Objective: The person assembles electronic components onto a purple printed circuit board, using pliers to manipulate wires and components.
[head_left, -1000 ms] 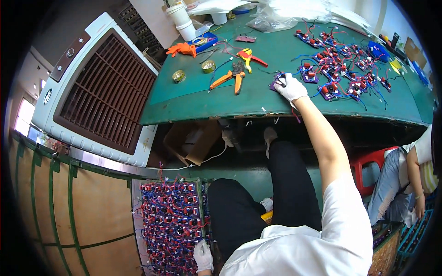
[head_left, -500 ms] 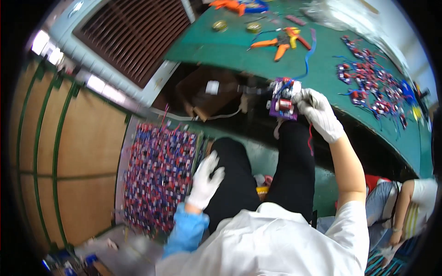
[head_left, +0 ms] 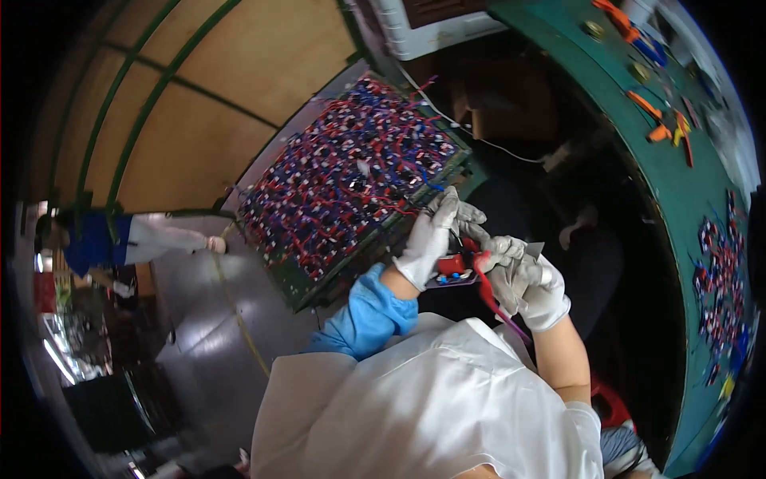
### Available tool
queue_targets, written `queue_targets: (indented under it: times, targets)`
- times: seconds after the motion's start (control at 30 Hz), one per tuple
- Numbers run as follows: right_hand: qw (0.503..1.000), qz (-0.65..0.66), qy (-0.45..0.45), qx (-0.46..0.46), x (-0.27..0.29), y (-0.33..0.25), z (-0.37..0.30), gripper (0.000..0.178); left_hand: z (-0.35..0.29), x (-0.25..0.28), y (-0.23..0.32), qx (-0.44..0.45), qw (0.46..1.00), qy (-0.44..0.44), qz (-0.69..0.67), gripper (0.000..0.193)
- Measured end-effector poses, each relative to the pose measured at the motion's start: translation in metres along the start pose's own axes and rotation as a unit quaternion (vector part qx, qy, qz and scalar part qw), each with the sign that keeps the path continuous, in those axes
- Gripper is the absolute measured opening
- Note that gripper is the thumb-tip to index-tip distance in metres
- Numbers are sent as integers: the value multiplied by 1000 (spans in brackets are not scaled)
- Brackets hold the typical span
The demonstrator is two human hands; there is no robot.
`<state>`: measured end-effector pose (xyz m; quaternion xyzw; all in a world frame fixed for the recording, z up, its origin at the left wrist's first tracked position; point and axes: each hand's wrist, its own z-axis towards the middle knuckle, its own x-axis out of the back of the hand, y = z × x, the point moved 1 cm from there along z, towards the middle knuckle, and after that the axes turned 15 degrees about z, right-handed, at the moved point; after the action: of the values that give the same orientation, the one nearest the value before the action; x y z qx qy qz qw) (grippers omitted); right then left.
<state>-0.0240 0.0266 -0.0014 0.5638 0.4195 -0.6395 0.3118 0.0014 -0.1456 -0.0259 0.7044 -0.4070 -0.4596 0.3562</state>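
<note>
Both my hands wear white gloves and meet low in front of my body. My left hand (head_left: 431, 243) is closed on a small circuit board (head_left: 453, 279) with a red block and blue parts on it; much of the board is hidden by the fingers. Close on its right, my right hand (head_left: 533, 289) has its fingers bent, the tips pinched at a red wire (head_left: 488, 297) that hangs from the board and turns purple at its end. A flat grey piece (head_left: 535, 251) sticks up by the right fingers; its kind is unclear.
Left of my hands stands a wide tray (head_left: 299, 299) packed with wired boards. A green table (head_left: 638, 172) curves along the right, bearing orange-handled pliers (head_left: 653, 112) and a pile of boards (head_left: 718, 279). At the far left a person (head_left: 104, 239) is on the floor area.
My view has swung left toward the tray. The right hand has brought the board from the table's edge close to my body, and the left hand has left my thigh and taken hold of it.
</note>
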Motion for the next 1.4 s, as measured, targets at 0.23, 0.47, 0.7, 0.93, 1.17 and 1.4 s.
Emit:
queue_targets:
  times: [0.23,0.47,0.7,0.93,1.17,1.4]
  targets:
    - [833,-522,168,79,-17,49,40,28,-48,25,-20,-107,948,144,263,33]
    - [747,-637,129,139,10,47,44,18,-54,22,-20,-56,997,7,58,32]
    - [729,-677,89,51,11,30,34,33,-45,27,-14,-99,995,-19,-21,26]
    - [868,-446,197,90,44,31,28,11,-51,14,7,-195,978,-63,22,25]
    - [858,-439,263,32,-7,27,10,27,-53,-1,6,-157,976,-57,140,25]
    - [918,-178,354,7,51,22,-23,22,-57,-11,25,-181,961,31,205,46]
